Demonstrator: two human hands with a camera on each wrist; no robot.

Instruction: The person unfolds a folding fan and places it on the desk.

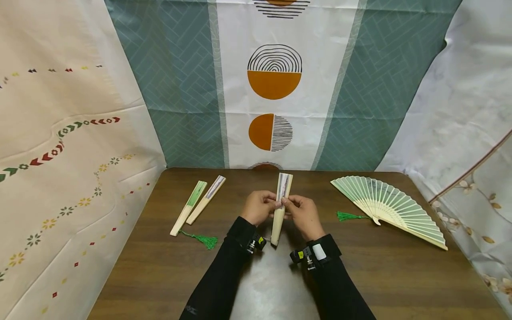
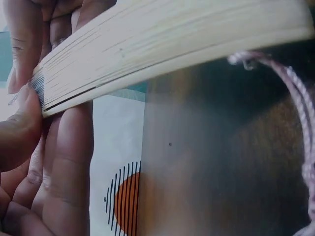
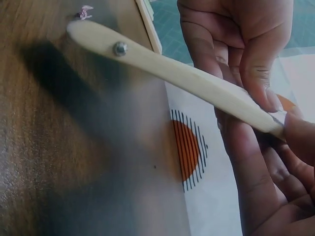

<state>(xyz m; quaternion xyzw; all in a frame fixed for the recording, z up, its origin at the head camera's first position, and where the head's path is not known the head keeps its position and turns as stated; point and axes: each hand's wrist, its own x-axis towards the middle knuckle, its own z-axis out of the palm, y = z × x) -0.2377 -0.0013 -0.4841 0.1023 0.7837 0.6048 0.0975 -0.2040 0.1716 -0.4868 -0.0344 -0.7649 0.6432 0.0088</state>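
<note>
Both hands hold one folded hand fan (image 1: 277,229) above the middle of the table, its pale ribs slanting down toward the person. My left hand (image 1: 257,208) pinches the fan's left side; from the right, my right hand (image 1: 305,216) does the same. The thumbs sit close together where the ribs meet the printed leaf. The left wrist view shows the stacked rib edges (image 2: 172,46) packed tight, with a pinkish cord (image 2: 300,96) hanging from the narrow end. A metal rivet (image 3: 120,48) is visible through the outer rib in the right wrist view.
On the left of the brown table (image 1: 136,271) lie a green-leaf folded fan (image 1: 189,208) with a green tassel (image 1: 207,241) and another folded fan (image 1: 206,200). At the right, a pale green fan (image 1: 390,209) lies spread, its green tassel (image 1: 350,216) beside it. Patterned cloths hang around.
</note>
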